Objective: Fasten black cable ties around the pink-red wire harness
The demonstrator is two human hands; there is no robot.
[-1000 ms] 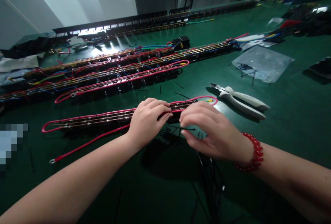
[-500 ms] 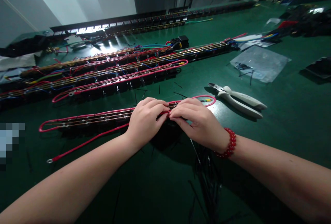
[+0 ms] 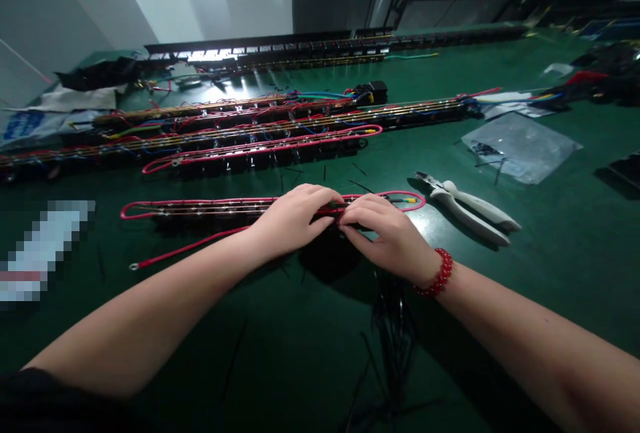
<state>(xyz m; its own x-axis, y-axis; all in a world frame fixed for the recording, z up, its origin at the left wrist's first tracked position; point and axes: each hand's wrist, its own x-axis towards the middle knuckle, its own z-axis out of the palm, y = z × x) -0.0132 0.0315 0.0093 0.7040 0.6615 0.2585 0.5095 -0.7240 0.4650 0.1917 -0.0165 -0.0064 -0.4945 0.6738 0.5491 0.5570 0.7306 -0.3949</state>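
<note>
Hands meet at the middle of a long wired strip [image 3: 220, 207] on a green worktable [image 3: 550, 253], seen from the head camera. The left hand [image 3: 295, 216] lies curled over the strip, fingers closed down on its pink wire [image 3: 165, 254] and black body. The right hand [image 3: 387, 233], wearing a red bead bracelet [image 3: 436, 274], touches the left fingertip to fingertip, its fingers bent and pinched at the same spot on the strip; what, if anything, sits between them cannot be told. The strip runs left to right just ahead of the person, its pink wire looping round the far left end and trailing to a ring terminal [image 3: 133, 266] nearer the body. A yellow-tipped end [image 3: 410, 200] shows just right of the right hand. White-handled cutters [image 3: 470, 210] lie near that end, on the right. A bundle of black cable ties [image 3: 393, 333] rests below the right wrist. Further back, several more wired strips [image 3: 260, 140] lie in parallel rows, and a clear plastic bag [image 3: 523, 146] sits at far right.
</note>
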